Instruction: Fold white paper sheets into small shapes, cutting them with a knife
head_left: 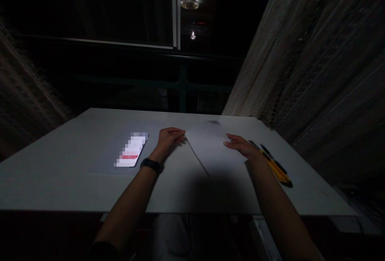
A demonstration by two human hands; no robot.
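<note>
A white sheet of paper is held at a slant just above or on the table, between my two hands. My left hand, with a dark watch on its wrist, pinches the sheet's left corner between thumb and fingers. On the opposite side, my right hand grips the right edge, thumb and forefinger closing on it. The paper's lower corner points toward me, and a dark shadow falls below it. Whether the sheet is single or folded I cannot tell.
A lit smartphone lies left of my left hand. Beside my right forearm are a yellow utility knife and a dark pen. The white table stands before a dark window, with curtains at both sides.
</note>
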